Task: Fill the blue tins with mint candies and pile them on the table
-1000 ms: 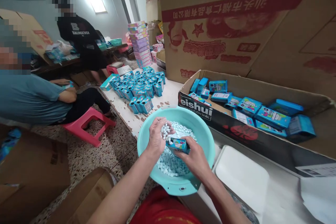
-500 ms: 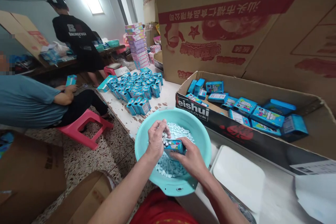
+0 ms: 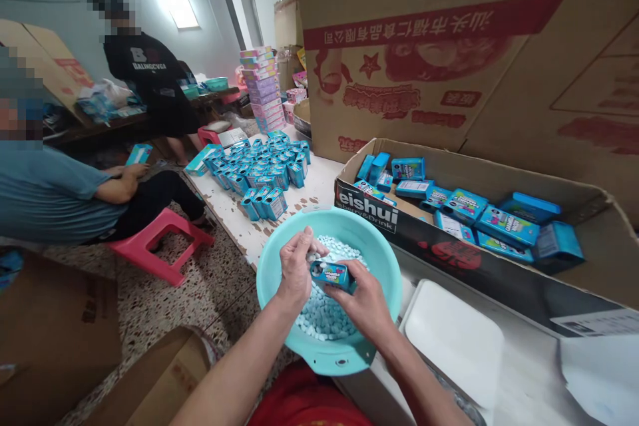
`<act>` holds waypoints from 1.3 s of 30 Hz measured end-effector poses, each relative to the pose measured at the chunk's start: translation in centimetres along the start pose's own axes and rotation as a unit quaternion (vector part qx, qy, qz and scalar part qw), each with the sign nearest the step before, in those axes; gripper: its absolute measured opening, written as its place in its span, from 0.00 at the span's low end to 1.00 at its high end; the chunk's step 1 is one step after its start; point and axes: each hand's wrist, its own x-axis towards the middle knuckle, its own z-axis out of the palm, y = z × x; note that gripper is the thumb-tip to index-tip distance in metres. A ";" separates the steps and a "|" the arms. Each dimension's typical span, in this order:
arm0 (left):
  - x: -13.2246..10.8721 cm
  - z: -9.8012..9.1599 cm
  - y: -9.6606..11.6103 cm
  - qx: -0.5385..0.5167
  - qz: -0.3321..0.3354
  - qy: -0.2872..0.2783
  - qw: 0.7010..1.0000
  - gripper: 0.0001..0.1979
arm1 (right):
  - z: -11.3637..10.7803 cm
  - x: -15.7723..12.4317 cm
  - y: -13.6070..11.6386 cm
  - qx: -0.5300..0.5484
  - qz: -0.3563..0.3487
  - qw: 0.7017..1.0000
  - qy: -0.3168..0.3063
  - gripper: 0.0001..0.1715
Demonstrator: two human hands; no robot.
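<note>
My right hand grips a small blue candy box, its open end tilted toward my left hand. Closed around some pale candies, my left hand is right beside that opening. Both hands are over a turquoise basin. Loose pale blue and white candies cover the basin's bottom.
Several blue boxes with holes in their tops stand on the table beyond the basin. A cardboard tray of blue boxes lies to the right, near a white lid-like panel. A person sits on a red stool; another stands behind.
The candy box in my right hand has tipped and turned a little, so its opening shows more. My left hand has stayed close beside it. The seated person's hands have shifted slightly.
</note>
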 end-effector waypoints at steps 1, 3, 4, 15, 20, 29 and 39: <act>0.0 0.0 0.0 0.002 0.001 0.005 1.000 0.17 | 0.1 -0.1 0.0 -0.012 -0.012 1.000 0.008 0.13; 0.2 0.0 0.0 0.004 -0.004 0.014 1.000 0.16 | 0.2 -0.2 -0.2 -0.042 -0.040 0.998 0.013 0.14; 0.2 0.0 0.0 0.004 -0.007 0.016 1.000 0.16 | 0.2 -0.2 -0.3 -0.053 -0.051 0.997 0.010 0.14; -0.1 0.5 1.4 -0.034 -0.033 0.010 0.999 0.18 | -0.4 0.3 -1.1 0.059 0.074 0.995 -0.010 0.13; 0.3 -0.8 2.2 -0.025 -0.021 0.030 0.999 0.17 | -2.8 -0.8 -1.4 0.205 0.127 0.970 0.016 0.20; 1.1 -4.0 1.7 0.004 -0.170 0.025 0.985 0.07 | -11.3 -7.2 0.8 0.165 0.181 0.929 0.278 0.24; 1.7 -2.2 2.7 -0.116 -0.323 0.059 0.937 0.16 | -11.0 -10.0 5.9 0.066 0.212 0.922 0.317 0.21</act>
